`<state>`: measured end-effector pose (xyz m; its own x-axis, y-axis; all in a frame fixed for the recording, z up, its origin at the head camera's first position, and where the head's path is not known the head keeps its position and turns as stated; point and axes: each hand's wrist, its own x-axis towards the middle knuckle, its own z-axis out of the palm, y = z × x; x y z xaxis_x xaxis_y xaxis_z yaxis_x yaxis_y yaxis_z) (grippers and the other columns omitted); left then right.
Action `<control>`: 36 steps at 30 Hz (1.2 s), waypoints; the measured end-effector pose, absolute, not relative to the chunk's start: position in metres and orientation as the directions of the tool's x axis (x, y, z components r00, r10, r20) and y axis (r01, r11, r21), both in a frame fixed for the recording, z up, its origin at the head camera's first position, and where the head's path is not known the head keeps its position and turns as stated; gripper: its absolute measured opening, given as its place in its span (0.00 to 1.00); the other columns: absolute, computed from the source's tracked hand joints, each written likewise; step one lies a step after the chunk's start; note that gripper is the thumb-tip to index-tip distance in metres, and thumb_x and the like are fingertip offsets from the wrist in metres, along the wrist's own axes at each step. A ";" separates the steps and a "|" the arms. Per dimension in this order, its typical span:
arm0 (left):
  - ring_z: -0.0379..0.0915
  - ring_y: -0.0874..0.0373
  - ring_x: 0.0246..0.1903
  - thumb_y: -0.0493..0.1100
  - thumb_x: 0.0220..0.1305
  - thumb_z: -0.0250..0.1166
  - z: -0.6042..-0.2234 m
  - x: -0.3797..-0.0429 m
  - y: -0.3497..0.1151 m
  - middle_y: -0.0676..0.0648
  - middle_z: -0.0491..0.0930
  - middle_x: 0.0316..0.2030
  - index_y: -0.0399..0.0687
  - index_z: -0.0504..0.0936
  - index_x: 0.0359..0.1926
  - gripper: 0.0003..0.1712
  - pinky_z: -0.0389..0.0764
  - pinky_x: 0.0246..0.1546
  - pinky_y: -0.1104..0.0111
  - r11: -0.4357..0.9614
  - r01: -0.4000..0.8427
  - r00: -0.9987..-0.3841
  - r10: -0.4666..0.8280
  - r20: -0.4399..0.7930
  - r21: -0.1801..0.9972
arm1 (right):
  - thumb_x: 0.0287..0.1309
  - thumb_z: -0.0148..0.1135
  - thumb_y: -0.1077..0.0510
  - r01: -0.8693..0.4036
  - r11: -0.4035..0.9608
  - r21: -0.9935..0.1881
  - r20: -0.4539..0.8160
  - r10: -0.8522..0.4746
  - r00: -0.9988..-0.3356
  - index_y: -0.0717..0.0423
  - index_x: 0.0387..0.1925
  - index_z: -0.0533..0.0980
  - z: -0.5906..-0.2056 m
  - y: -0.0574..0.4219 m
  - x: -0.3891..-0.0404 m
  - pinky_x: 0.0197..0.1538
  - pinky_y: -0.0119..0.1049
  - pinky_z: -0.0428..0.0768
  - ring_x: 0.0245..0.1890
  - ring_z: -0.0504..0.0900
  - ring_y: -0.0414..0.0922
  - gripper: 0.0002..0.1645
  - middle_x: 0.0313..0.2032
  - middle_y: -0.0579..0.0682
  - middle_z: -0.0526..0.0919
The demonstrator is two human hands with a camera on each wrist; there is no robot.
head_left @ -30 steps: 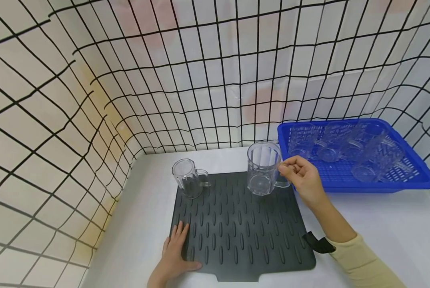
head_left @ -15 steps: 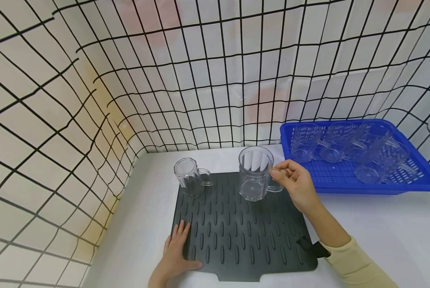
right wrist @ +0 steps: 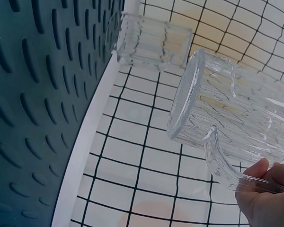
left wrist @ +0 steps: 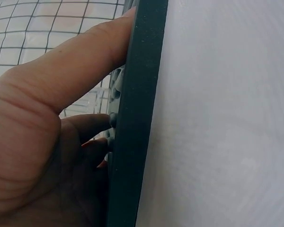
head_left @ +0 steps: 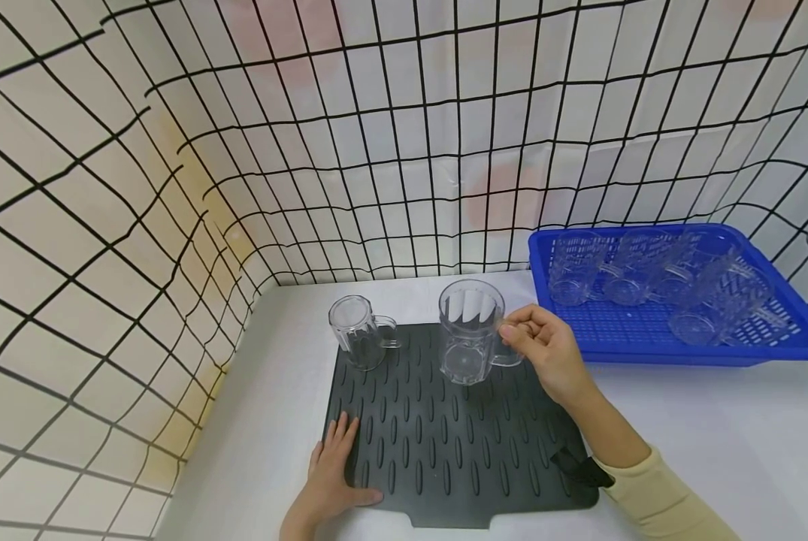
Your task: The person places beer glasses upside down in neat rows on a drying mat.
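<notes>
My right hand [head_left: 554,359] pinches the handle of a clear ribbed mug [head_left: 467,342] and holds it upright over the back of a dark ridged mat [head_left: 458,481]. In the right wrist view a gap shows between the base of this mug [right wrist: 227,113] and the mat. My left hand [head_left: 329,477] rests with fingers spread on the mat's left edge; in the left wrist view its thumb [left wrist: 80,61] lies against the mat's rim. Another clear mug [head_left: 359,338] stands on the back left corner of the mat, handle to the right.
A blue perforated basket [head_left: 688,356] stands at the right with several clear mugs [head_left: 697,323] in it. Black wire grid panels [head_left: 376,158] rise behind and to the left. Below everything is a white table surface [head_left: 681,428].
My right hand has carried the mug leftward and a little nearer, away from the basket. The left hand stays on the mat, and the other mug has not moved.
</notes>
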<state>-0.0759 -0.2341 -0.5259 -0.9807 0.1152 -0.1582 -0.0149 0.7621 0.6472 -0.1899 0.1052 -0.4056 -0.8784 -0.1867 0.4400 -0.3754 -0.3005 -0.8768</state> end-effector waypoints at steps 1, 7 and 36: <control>0.30 0.34 0.73 0.55 0.35 0.83 -0.526 -0.076 -0.234 0.33 0.42 0.75 0.38 0.53 0.75 0.70 0.33 0.65 0.35 0.762 -0.015 -0.981 0.115 -0.158 0.648 | 0.63 0.52 0.76 -0.373 -0.303 -0.877 0.440 -0.192 -0.877 0.63 0.36 0.76 -0.406 0.104 -0.190 0.27 0.30 0.69 0.24 0.69 0.37 0.10 0.25 0.45 0.77; 0.30 0.34 0.73 0.55 0.35 0.83 -0.525 -0.075 -0.234 0.34 0.41 0.75 0.38 0.53 0.75 0.70 0.33 0.65 0.36 0.760 -0.015 -0.980 0.116 -0.159 0.649 | 0.63 0.52 0.76 -0.377 -0.304 -0.875 0.447 -0.209 -0.870 0.64 0.36 0.76 -0.408 0.101 -0.189 0.27 0.31 0.69 0.24 0.69 0.37 0.09 0.24 0.44 0.76; 0.34 0.34 0.73 0.57 0.45 0.78 -0.513 -0.078 -0.229 0.32 0.45 0.74 0.35 0.55 0.73 0.63 0.36 0.65 0.34 0.771 -0.025 -0.979 0.109 -0.171 0.636 | 0.64 0.52 0.75 -0.380 -0.309 -0.872 0.462 -0.262 -0.847 0.68 0.37 0.75 -0.415 0.091 -0.187 0.26 0.38 0.63 0.21 0.62 0.40 0.06 0.22 0.42 0.69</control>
<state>-0.0778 -0.2293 -0.5129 -0.9792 0.1089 -0.1710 -0.0253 0.7713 0.6359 -0.1874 0.0912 -0.4150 -0.8470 -0.2623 0.4624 -0.3801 -0.3094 -0.8717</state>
